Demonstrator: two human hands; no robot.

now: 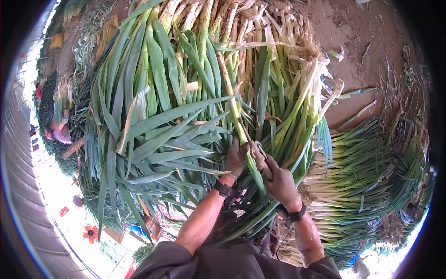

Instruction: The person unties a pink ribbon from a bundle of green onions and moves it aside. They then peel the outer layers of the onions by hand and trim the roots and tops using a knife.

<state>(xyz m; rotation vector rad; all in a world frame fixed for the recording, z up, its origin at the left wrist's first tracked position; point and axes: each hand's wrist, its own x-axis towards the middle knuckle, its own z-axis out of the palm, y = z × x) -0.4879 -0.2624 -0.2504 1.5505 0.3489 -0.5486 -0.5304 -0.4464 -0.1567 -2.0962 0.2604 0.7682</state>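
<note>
A large pile of long green onions [158, 69] lies in front of me, white root ends at the far side and green leaves toward me. My left hand [236, 160], gloved, is closed around the stalk of one green onion [237, 118], whose root end points away from me. Close beside it on the right, my gloved right hand [280, 182] is wrapped round a dark-handled tool [261, 156] that lies against the same stalk. The tool's exact shape is hard to make out.
Rows of cleaned green onions [344, 186] lie on the right. Bare soil [344, 28] with scattered leaves shows at the upper right. A person [60, 130] is at the far left beside more onions. Soil and debris lie at the upper left.
</note>
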